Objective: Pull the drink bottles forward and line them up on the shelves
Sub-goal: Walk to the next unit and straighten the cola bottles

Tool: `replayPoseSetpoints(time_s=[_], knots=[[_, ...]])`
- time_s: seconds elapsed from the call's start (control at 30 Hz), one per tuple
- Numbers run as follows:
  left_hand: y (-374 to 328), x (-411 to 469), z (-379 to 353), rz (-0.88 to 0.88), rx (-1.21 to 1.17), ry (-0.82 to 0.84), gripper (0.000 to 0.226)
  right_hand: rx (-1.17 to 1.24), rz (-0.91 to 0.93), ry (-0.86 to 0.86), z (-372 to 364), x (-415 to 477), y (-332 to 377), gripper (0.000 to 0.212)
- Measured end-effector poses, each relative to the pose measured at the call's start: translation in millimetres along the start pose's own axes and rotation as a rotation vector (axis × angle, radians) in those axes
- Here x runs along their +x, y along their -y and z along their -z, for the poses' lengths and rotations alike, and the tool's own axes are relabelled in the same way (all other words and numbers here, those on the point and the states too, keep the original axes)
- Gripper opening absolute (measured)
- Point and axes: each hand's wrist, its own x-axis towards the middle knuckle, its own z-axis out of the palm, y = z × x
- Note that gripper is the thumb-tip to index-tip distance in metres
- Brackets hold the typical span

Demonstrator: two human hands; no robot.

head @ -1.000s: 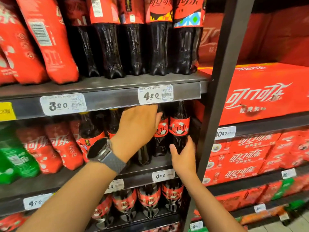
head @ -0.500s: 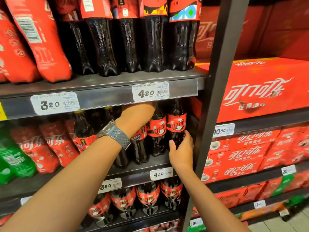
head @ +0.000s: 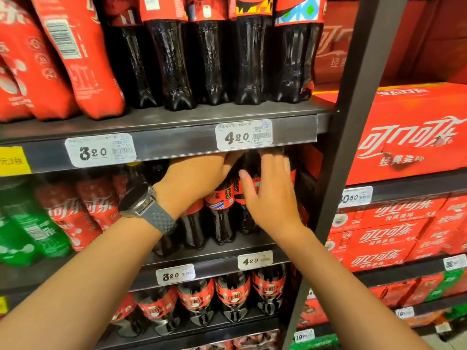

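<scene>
we see both hands at the middle shelf (head: pixel 202 258), the left hand (head: pixel 194 180) left of the right hand (head: pixel 270 198), cola bottles (head: pixel 222 213) between and behind them, boxed cases (head: pixel 404 137) to the right.
</scene>
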Motion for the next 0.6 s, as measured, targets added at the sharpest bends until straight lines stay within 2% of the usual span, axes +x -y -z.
replayPoseSetpoints(time_s=[0.03, 0.17, 0.27, 0.37, 0.43, 0.6], knots=[[6, -5, 2, -0.008, 0.006, -0.048, 0.039, -0.036, -0.002, 0.024, 1, 9, 2, 0.026], [32, -21, 9, 0.029, -0.084, 0.068, 0.048, -0.217, 0.078, 0.112, 3, 32, 11, 0.044], [50, -38, 13, 0.086, -0.047, 0.018, 0.046, -0.294, 0.181, 0.074, 7, 35, 18, 0.041], [60, -46, 16, 0.211, -0.101, 0.033, 0.05, -0.352, 0.253, 0.171, 1, 34, 27, 0.048], [64, -45, 15, 0.232, -0.136, 0.037, 0.057, -0.367, 0.242, 0.209, -6, 37, 33, 0.054], [76, -47, 17, 0.353, -0.195, 0.309, 0.062, -0.292, 0.184, 0.162, -13, 50, 38, 0.05]])
